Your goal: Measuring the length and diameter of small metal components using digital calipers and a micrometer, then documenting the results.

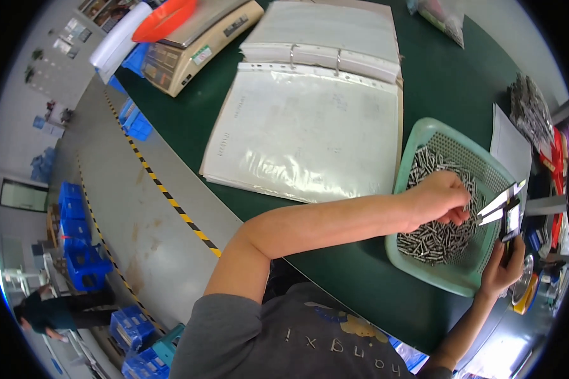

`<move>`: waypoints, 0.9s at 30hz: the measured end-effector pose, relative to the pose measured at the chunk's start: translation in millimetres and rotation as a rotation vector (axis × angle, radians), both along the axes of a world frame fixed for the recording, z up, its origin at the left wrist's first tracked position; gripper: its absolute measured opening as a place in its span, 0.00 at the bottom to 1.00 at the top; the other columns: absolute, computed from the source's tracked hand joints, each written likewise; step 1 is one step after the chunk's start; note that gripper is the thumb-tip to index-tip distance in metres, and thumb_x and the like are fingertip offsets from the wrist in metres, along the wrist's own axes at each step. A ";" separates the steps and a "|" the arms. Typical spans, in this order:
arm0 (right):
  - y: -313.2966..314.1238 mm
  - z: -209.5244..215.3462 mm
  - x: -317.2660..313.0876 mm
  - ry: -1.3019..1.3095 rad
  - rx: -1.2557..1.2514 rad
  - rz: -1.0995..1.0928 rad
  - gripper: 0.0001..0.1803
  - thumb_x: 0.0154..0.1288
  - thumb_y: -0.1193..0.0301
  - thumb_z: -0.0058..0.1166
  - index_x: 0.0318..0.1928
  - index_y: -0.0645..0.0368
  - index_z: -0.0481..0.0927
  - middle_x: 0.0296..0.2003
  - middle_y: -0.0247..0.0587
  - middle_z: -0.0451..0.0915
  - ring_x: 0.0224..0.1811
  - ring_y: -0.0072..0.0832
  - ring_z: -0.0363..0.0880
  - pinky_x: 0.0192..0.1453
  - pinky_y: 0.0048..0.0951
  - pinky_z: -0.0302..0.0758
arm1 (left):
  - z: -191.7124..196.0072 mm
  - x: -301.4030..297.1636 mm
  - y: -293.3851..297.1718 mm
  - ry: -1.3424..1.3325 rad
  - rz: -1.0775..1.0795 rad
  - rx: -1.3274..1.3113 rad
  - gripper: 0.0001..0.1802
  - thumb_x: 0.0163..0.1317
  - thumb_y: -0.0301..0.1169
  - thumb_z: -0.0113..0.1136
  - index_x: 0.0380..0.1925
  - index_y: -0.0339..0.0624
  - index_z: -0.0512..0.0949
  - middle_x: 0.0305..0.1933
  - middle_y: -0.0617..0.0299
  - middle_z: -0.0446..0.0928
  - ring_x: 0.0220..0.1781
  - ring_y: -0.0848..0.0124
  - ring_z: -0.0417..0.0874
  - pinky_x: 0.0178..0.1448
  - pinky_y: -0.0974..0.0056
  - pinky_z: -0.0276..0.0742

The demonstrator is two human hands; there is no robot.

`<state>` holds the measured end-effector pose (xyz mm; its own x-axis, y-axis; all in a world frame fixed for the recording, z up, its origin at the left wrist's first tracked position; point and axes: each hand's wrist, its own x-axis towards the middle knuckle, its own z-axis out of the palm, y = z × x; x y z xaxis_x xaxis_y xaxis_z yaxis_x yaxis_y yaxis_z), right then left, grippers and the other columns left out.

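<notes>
Left hand [437, 197] in small grey metal parts [436, 240], green basket [423, 136]

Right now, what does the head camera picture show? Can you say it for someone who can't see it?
A person's left hand reaches into a green mesh basket of small metal pins, while the right hand holds a digital caliper beside it. Behind them on the dark green table lie an open ring binder and a weighing scale.
</notes>
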<state>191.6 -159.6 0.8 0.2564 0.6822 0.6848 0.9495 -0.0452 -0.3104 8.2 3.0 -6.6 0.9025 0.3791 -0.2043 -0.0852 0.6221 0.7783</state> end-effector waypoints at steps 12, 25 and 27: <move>-5.1 2.9 -6.2 -0.014 -0.003 -0.004 0.14 0.55 0.71 0.52 0.38 0.70 0.71 0.21 0.29 0.66 0.18 0.12 0.56 0.20 0.14 0.51 | 2.2 -2.3 -11.5 0.001 0.027 0.035 0.07 0.55 0.32 0.52 0.30 0.41 0.72 0.26 0.66 0.72 0.30 0.79 0.72 0.34 0.75 0.67; 11.2 19.1 -17.0 -0.204 0.011 -0.039 0.16 0.52 0.71 0.49 0.40 0.68 0.70 0.23 0.43 0.67 0.17 0.29 0.62 0.20 0.26 0.60 | 7.6 -8.0 -1.3 -0.015 -0.026 0.087 0.11 0.56 0.33 0.53 0.36 0.40 0.72 0.32 0.64 0.72 0.37 0.77 0.73 0.41 0.73 0.67; 11.2 17.6 -18.1 -0.114 -0.025 -0.017 0.14 0.51 0.73 0.50 0.37 0.68 0.70 0.24 0.45 0.69 0.18 0.31 0.67 0.21 0.25 0.64 | 5.9 -12.4 -0.8 -0.022 -0.042 0.088 0.09 0.57 0.32 0.51 0.36 0.41 0.72 0.33 0.65 0.72 0.38 0.77 0.73 0.42 0.73 0.67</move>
<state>173.5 -148.4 18.4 0.1895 0.6959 0.6927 0.9776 -0.0679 -0.1993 -4.1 2.2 -0.7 0.9220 0.3563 -0.1515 -0.0782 0.5547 0.8284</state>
